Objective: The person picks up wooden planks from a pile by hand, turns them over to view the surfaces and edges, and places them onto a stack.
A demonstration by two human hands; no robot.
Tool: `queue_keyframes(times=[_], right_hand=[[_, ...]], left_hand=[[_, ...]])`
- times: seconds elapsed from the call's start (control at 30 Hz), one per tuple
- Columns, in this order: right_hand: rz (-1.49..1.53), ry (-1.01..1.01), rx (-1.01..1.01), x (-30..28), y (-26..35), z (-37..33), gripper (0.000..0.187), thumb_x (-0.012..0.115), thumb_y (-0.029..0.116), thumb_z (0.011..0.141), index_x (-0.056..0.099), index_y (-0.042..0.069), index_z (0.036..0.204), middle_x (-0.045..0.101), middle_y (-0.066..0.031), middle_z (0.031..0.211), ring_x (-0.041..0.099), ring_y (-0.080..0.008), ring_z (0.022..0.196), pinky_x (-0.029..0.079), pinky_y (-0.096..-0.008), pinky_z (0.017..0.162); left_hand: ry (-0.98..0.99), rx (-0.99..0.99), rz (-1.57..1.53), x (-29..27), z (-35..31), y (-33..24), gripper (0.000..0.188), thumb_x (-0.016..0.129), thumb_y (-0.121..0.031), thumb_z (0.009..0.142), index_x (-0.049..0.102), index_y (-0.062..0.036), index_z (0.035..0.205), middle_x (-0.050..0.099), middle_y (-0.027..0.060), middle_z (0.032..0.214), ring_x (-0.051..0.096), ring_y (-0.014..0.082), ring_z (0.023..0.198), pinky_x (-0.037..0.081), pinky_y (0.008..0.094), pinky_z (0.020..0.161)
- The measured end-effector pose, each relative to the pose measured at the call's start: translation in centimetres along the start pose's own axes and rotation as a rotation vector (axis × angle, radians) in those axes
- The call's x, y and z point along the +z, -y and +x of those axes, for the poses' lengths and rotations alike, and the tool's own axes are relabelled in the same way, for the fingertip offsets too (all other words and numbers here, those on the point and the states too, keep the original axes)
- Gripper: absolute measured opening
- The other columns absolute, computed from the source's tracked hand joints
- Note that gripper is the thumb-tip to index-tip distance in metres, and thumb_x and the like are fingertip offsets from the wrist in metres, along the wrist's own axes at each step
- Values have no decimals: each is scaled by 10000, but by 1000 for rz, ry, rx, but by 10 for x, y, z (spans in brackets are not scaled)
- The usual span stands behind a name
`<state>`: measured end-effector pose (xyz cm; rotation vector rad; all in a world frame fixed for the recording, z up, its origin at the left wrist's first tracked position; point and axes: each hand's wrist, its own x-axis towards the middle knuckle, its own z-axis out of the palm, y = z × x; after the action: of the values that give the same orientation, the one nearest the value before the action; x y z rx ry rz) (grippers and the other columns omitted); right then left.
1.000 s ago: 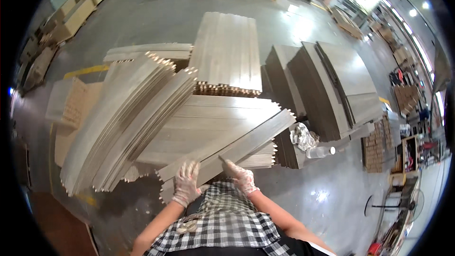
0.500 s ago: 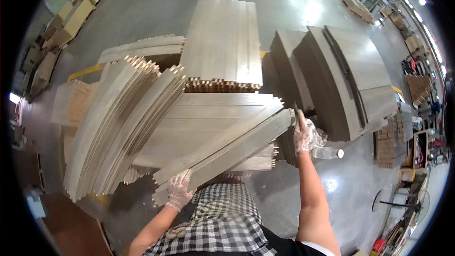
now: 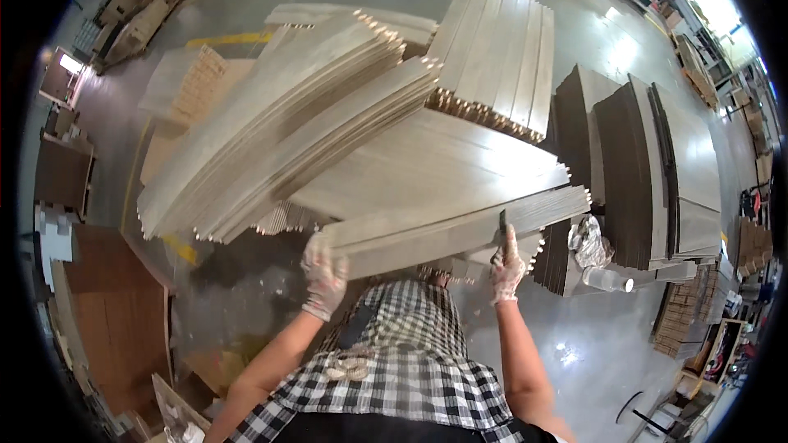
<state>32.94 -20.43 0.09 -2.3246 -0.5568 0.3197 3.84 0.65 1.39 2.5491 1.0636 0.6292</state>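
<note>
Long grey boards (image 3: 427,234) lie in a stack across in front of me, at a slant with the right end farther away. My left hand (image 3: 326,279), in a white patterned glove, is at their left end, its fingers closed about the edge of the nearest board; the fingertips are partly blurred. My right hand (image 3: 507,272), gloved likewise, is at the near edge toward the right end. It holds a small dark flat tool (image 3: 502,221) upright against the boards, the index finger stretched along it; most of the tool is hidden.
Two fanned stacks of boards (image 3: 271,123) lean at the left. A flat stack (image 3: 497,57) stands beyond, and darker panels (image 3: 628,172) stand at the right. A clear bottle (image 3: 607,280) and crumpled plastic (image 3: 589,244) lie beside them. A brown panel (image 3: 115,320) is at lower left.
The view has turned left. My right hand has moved from the boards' right end leftward along the near edge. The nearest boards lie less steeply across the view; my left hand stays at their left end.
</note>
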Motion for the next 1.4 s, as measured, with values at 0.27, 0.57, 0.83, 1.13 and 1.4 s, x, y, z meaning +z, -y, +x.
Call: queue_keyframes(times=[0.27, 0.57, 0.83, 1.13, 1.4], right_hand=[[-88, 703, -770, 135, 95, -134, 737, 538, 43, 800, 283, 195, 1475, 666, -160, 996, 663, -265, 773, 489, -376, 487], [-273, 889, -790, 164, 122, -161, 646, 538, 41, 843, 355, 208, 1440, 681, -143, 983, 662, -256, 742, 540, -361, 638], [380, 507, -171, 84, 86, -130, 627, 429, -98, 756, 507, 108, 1343, 598, -179, 1247, 587, -255, 1157, 425, -293, 983], [441, 67, 22, 25, 10, -110, 327, 519, 144, 959, 574, 41, 1264, 650, -9, 958, 568, -73, 850, 460, -223, 738], [890, 7, 309, -27, 8, -50, 326, 525, 241, 981, 567, 30, 1225, 516, 64, 669, 437, -30, 527, 363, -195, 474]], left_hand=[[-209, -497, -474, -34, -50, 48, 407, 460, -91, 975, 411, 0, 1368, 445, 149, 1358, 452, 259, 1247, 369, 368, 1054], [-412, -583, -863, -54, -80, 90, 391, 435, -91, 987, 409, -3, 1367, 414, 118, 1382, 442, 218, 1252, 351, 338, 1077], [-6, 53, -242, -41, -21, 28, 637, 673, -291, 821, 435, -36, 1353, 439, 173, 1340, 413, 362, 1243, 336, 462, 1041], [546, 421, -3, 40, 56, -67, 697, 733, -214, 720, 437, -32, 1325, 498, 157, 1298, 484, 320, 1203, 415, 420, 984], [782, 269, -329, 3, 92, -62, 672, 731, -220, 747, 467, -21, 1332, 526, 182, 1287, 484, 323, 1216, 376, 404, 1038]])
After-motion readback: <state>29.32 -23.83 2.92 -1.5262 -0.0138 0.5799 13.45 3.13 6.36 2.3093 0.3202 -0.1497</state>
